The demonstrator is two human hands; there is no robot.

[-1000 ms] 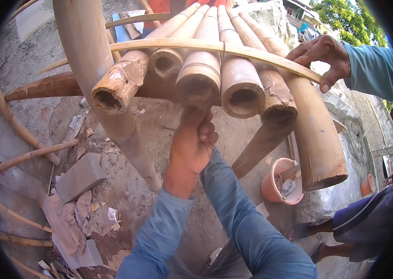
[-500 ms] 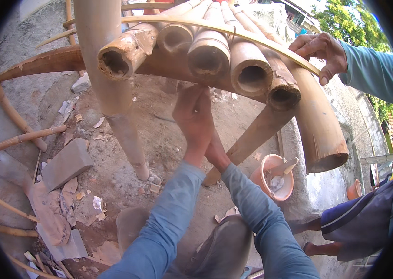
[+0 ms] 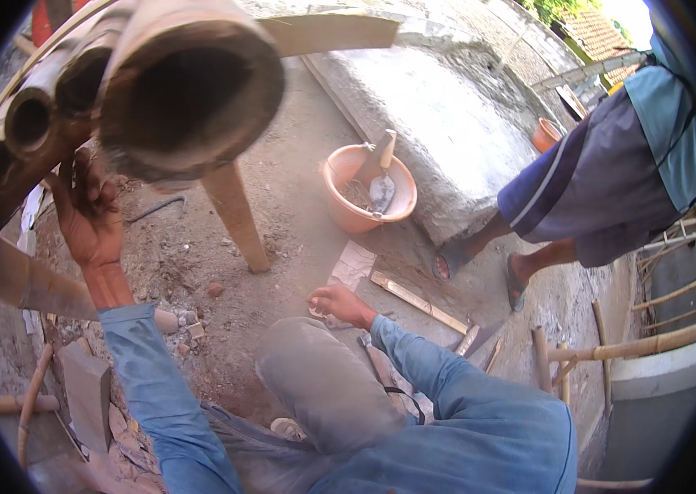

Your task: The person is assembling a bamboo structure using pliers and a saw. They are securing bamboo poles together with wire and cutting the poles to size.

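My left hand (image 3: 91, 222) is raised at the left, close under the cut ends of several bamboo poles (image 3: 29, 123). Its fingers point up and are apart, near the underside of the crosspiece; whether they touch it is unclear. A thick bamboo pole (image 3: 191, 90) juts toward me above and to the right of that hand. Low beside my bent knee, my right hand (image 3: 344, 303) has its fingers curled in; what they hold, if anything, is too small to name. A pale torn piece of paper (image 3: 353, 263) lies just beyond it.
An orange bucket (image 3: 370, 191) with a trowel (image 3: 382, 185) stands ahead. A wooden strip (image 3: 418, 300) and a bent metal rod (image 3: 155, 208) lie on the ground. A slanted bamboo leg (image 3: 235, 218) supports the frame. Another person (image 3: 582, 177) stands at right beside a concrete slab (image 3: 422, 107).
My view has swung right and down. My hands, together under the poles before, are now apart: the left stays under the bamboo, the right has dropped beside my knee.
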